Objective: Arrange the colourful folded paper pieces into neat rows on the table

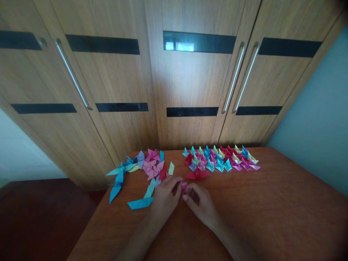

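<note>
Between my two hands, just above the table, is a small pink folded paper piece (184,187). My left hand (168,194) pinches its left side with thumb and fingers, and my right hand (199,201) pinches its right side. Fingers cover much of it, so its exact shape is hidden. Just beyond my hands lies a red folded paper piece (197,175). Left of my left hand are a blue folded strip (140,203) and a pale green strip (149,188). A pile of pink folded papers (152,168) lies behind them.
Rows of small colourful folded paper pieces (214,159) stand at the table's back right. Blue winged folded papers (117,185) lie near the left edge of the brown table (258,210). A wooden wardrobe (187,83) with metal handles rises directly behind the table.
</note>
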Available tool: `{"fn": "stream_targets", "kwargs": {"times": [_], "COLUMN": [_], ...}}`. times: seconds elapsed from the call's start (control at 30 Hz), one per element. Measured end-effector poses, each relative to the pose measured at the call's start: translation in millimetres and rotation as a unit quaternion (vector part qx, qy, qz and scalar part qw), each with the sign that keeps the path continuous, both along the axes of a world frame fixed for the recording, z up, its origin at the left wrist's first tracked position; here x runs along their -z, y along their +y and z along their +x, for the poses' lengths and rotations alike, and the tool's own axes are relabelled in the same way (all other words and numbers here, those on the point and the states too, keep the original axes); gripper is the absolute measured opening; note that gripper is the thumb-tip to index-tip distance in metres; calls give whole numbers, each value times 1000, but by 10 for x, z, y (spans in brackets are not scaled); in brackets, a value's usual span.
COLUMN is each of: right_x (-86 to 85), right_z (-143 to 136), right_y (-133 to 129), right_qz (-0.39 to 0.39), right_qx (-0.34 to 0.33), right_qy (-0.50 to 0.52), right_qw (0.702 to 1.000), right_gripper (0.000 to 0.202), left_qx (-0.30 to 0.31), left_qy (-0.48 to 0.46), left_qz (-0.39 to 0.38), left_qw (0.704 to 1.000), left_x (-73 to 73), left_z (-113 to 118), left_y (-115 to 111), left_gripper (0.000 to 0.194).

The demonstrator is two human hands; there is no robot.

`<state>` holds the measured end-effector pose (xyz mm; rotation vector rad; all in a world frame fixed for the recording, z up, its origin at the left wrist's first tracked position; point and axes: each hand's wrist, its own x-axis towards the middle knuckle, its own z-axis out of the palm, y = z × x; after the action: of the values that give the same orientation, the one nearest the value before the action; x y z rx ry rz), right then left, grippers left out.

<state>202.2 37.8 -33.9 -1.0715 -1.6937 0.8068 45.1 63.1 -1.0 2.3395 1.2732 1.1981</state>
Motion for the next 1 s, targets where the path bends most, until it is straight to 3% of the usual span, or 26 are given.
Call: {"fn": "stream_targets", "kwargs": {"times": [0.23, 0.37, 0.5, 1.0], "right_x": [-49, -14, 45, 156], "right_z": [30, 35, 40, 65], "right_y": [-12, 0, 27, 110], "right_qz": [28, 16, 8, 11], "right_qx": [28, 38, 58, 83], "right_qy": [6, -45, -82, -97], "right_qw": [999, 998, 995, 992], "right_gripper": [17, 6, 10, 18], "left_qx": [1, 0, 5, 47], "left_qy": [-5, 39, 60, -1], "left_qz": [5, 2, -9, -16], "left_qw": [1000, 999, 998, 999], "left_x": [68, 84, 104, 139], "left_z": [2, -1, 3, 59], "left_y": [-7, -19, -29, -74], "left_gripper": [18, 16, 17, 22]}}
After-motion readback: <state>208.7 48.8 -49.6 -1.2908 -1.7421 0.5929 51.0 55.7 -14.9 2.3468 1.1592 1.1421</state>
